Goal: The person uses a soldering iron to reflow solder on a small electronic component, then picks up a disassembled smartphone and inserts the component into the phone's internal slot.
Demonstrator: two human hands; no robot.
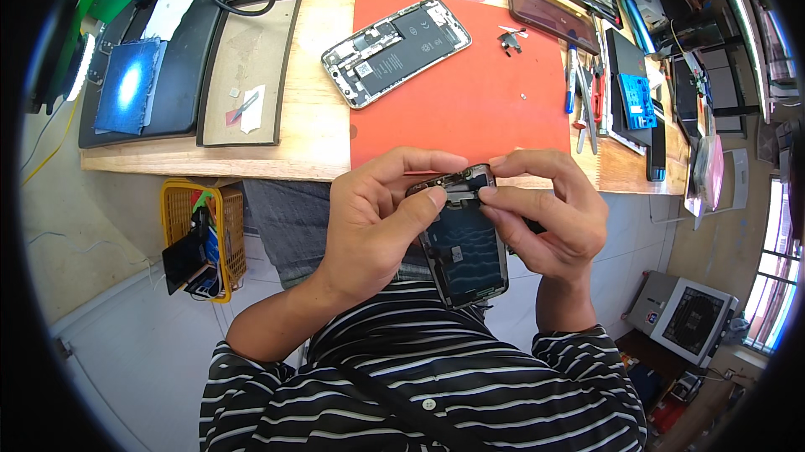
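Note:
Between my hands, just off the bench's front edge, is a phone screen assembly [463, 242] with its dark back side facing up. My left hand [373, 217] pinches its upper left corner, the thumb lying on the small parts along the top end. At the upper right corner, the fingers of my right hand [553, 213] are closed on the edge and on a small dark piece there. Beyond my hands an opened phone body [397, 51], its battery and boards bare, lies tilted on the orange mat [470, 116].
Small dark parts [510, 41] and a dark phone [553, 16] lie at the mat's far right. Pens and tweezers [584, 104] line its right side. A shallow tray [277, 75] holds a blade at left. Below stands a yellow basket [232, 242].

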